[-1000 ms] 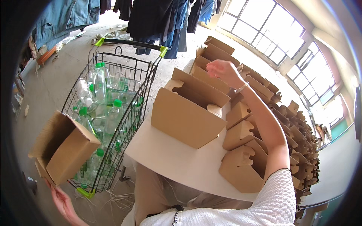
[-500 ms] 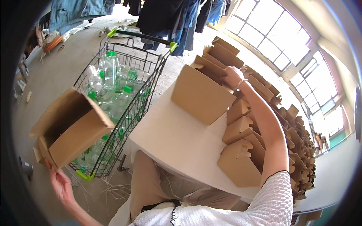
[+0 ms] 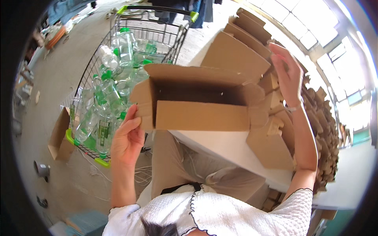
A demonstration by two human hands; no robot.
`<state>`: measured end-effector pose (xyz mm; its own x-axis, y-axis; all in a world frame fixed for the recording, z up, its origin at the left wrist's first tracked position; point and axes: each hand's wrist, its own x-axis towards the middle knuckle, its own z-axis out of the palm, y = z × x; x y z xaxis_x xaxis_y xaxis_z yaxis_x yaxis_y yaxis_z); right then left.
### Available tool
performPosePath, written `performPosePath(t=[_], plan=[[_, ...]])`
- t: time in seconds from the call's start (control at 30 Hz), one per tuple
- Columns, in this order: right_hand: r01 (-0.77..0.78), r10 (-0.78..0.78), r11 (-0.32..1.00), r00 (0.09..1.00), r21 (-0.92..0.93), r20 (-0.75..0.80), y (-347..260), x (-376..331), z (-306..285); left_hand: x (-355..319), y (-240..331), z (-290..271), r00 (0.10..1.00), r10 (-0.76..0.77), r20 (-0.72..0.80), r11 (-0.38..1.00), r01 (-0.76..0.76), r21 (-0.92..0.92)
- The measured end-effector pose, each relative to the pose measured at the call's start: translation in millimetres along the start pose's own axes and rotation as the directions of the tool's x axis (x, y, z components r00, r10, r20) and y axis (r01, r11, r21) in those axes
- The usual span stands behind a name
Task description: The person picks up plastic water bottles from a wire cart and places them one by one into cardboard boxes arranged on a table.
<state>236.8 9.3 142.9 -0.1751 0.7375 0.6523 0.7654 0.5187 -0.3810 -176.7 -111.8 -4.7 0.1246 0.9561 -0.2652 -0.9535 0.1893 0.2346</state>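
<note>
My left hand (image 3: 128,137) grips the left end of an open brown cardboard box (image 3: 201,114), held on its side over the near edge of the white table (image 3: 220,145), its opening facing me. My right hand (image 3: 287,74) is raised behind it with fingers spread, at the right edge of a second brown box (image 3: 232,55) standing on the table. I cannot tell if that hand touches the box. My lap shows below the held box.
A wire shopping cart (image 3: 118,78) with green trim, full of clear plastic bottles with green caps, stands left of the table. One cardboard box (image 3: 59,133) lies on the floor beside it. Several folded boxes (image 3: 315,129) are stacked along the table's right side.
My left hand has lifted the open box from low on the left, beside the cart, up in front of me over the table edge. My right hand stays by the far box.
</note>
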Motion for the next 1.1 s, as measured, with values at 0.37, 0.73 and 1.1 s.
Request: performPosePath(t=[0.37, 0.73, 1.1], plan=[[0.032, -0.021, 0.998, 0.972, -0.046, 0.233, -120.4, -156.1, -28.6, 37.6, -59.0, 9.5, 0.985, -0.115, -0.130, 0.927, 0.153, 0.341], [-0.242, 0.277, 0.961, 0.830, -0.135, 0.484, -58.4, -161.3, 29.9, 73.0, -88.4, 3.9, 0.995, 0.099, 0.016, 0.762, -0.086, 0.642], [0.210, -0.181, 0.877, 0.977, -0.433, 0.109, -84.8, -223.8, 76.7, 59.9, -102.2, 31.6, 0.936, 0.166, 0.311, 0.084, -0.328, 0.941]])
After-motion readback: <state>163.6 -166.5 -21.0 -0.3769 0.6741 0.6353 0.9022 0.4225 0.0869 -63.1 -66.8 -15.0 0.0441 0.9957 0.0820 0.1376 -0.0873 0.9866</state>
